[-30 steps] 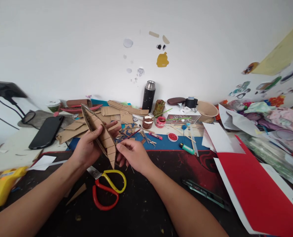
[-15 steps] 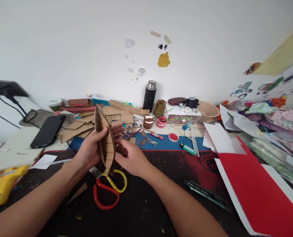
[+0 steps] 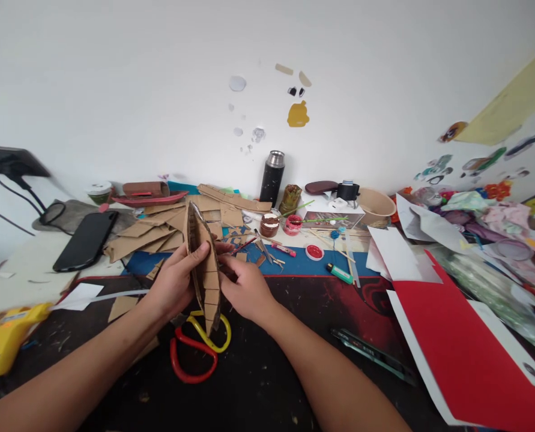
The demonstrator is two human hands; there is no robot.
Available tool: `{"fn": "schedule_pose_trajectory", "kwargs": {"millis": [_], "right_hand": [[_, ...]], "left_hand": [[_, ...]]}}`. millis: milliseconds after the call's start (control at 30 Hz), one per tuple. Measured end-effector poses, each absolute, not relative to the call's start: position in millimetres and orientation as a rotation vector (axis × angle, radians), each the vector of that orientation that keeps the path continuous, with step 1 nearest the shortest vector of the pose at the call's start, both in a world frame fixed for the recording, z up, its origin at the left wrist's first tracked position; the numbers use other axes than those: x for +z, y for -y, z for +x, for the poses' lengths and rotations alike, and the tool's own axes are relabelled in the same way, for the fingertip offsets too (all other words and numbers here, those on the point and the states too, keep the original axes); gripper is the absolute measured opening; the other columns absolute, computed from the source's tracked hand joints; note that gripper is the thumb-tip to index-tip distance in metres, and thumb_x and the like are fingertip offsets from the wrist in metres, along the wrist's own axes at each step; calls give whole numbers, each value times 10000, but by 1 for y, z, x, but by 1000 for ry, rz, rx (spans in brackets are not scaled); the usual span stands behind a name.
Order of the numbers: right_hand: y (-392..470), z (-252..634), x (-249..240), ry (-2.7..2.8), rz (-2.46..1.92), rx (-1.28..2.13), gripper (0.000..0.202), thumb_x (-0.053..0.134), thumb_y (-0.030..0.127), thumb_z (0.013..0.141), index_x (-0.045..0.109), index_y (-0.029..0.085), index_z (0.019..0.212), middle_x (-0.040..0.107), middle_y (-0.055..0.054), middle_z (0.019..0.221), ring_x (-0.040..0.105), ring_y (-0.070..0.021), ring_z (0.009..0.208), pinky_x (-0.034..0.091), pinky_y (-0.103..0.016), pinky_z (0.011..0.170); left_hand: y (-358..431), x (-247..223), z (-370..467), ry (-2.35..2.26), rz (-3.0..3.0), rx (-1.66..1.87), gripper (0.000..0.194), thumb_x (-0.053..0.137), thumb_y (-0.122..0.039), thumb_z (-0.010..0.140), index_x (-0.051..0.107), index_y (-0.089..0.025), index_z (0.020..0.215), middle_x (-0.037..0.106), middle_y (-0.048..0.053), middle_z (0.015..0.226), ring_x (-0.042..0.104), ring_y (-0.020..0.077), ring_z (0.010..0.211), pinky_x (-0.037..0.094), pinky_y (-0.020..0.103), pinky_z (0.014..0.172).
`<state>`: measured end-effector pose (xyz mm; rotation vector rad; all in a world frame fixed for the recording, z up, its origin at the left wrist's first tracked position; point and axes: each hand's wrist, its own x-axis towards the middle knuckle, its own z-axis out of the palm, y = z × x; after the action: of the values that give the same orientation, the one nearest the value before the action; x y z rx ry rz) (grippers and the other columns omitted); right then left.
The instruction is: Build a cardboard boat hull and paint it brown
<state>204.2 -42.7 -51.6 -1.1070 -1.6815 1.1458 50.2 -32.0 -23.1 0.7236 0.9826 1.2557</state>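
In the head view, the boat-shaped cardboard piece (image 3: 212, 279) sat between both hands: the left hand (image 3: 175, 285) gripped it from 9 o'clock; the right hand (image 3: 247, 291) curled at 3 o'clock, its hold unclear. Its long axis ran from nearly 12 to nearly 6, lower tip over the scissors (image 3: 174, 360).

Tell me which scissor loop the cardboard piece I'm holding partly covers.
The yellow loop: the lower end of the cardboard piece crosses in front of it, while the red loop shows lower, clear of the cardboard.
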Motion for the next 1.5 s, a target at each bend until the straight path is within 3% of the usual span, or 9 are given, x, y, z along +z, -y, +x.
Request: {"fn": "schedule_pose_trajectory", "kwargs": {"millis": [133, 300, 433, 533, 633, 833, 933, 1100, 1500], "right_hand": [[44, 207, -50, 1673, -1117, 1076, 266, 682, 314, 1052, 792, 278, 1291, 846, -70, 1192, 785, -269, 1101, 577, -379, 992], [44, 212, -52, 1569, -1137, 1066, 299, 647, 462, 1073, 788, 258, 1240, 829, -91, 1145, 764, -248, 955, 590, -355, 859], [46, 207, -56, 1592, -1171, 1035, 244, 747, 458, 979, 770, 235, 1075, 788, -56, 965, 687, -207, 785, 528, -314, 734], [45, 203, -59, 1547, -1204, 1024, 189, 723, 410, 945, 710, 224, 910, 710, -10, 805, 621, -182, 717, 485, -297, 695], [39, 206, -59, 1398, -1175, 1132, 245, 732, 451, 922, 673, 221, 860, 655, 14, 737, 595, -168, 682, 482, -284, 669], [34, 217, -48, 946, -965, 1673, 573, 841, 742, 803, 580, 240, 896, 688, 33, 650, 526, -124, 391, 451, -255, 432], [42, 210, -45, 887, -908, 1845, 636, 906, 747, 755, 582, 236, 950, 699, 28, 627, 609, -150, 410, 415, -213, 383], [48, 195, -55, 928, -966, 1910, 689, 943, 776, 677, 610, 212, 890, 688, 38, 648, 643, -139, 455, 519, -220, 409], [39, 206, -58, 821, -1091, 2067, 701, 984, 736, 600, 633, 182, 848, 703, -4, 660, 624, -129, 449, 420, -194, 359]], "left_hand": [[27, -21, 48, -1030, 698, 1328, 509, 995, -502, 684, 800, -232, 1070, 873, 100, 965, 819, 399, 1047, 686, 494, 869], [21, -21, 44, -1086, 720, 1442, 503, 982, -572, 664, 808, -223, 982, 861, 96, 943, 810, 362, 977, 674, 443, 812], [25, -29, 46, -1106, 755, 1408, 504, 970, -580, 711, 795, -211, 1005, 852, 98, 982, 801, 334, 970, 654, 408, 793], [28, -35, 50, -1117, 747, 1366, 583, 979, -605, 699, 777, -214, 1081, 839, 80, 991, 791, 319, 979, 642, 394, 811], [27, -33, 52, -1096, 663, 1413, 637, 1011, -582, 659, 758, -232, 1126, 823, 45, 987, 779, 287, 939, 642, 379, 820], [17, -23, 46, -1088, 468, 1480, 632, 1027, -615, 574, 725, -242, 985, 728, -23, 754, 744, 245, 732, 638, 353, 657], [16, -27, 44, -1114, 463, 1481, 576, 1023, -516, 595, 733, -238, 1009, 748, -24, 778, 706, 197, 660, 596, 294, 583], [20, -34, 48, -1095, 457, 1486, 452, 1005, -367, 595, 719, -224, 915, 773, -9, 777, 713, 186, 667, 597, 278, 593], [23, -32, 51, -1134, 437, 1410, 514, 991, -364, 592, 735, -238, 1020, 814, 23, 929, 794, 294, 920, 662, 386, 763]]}}
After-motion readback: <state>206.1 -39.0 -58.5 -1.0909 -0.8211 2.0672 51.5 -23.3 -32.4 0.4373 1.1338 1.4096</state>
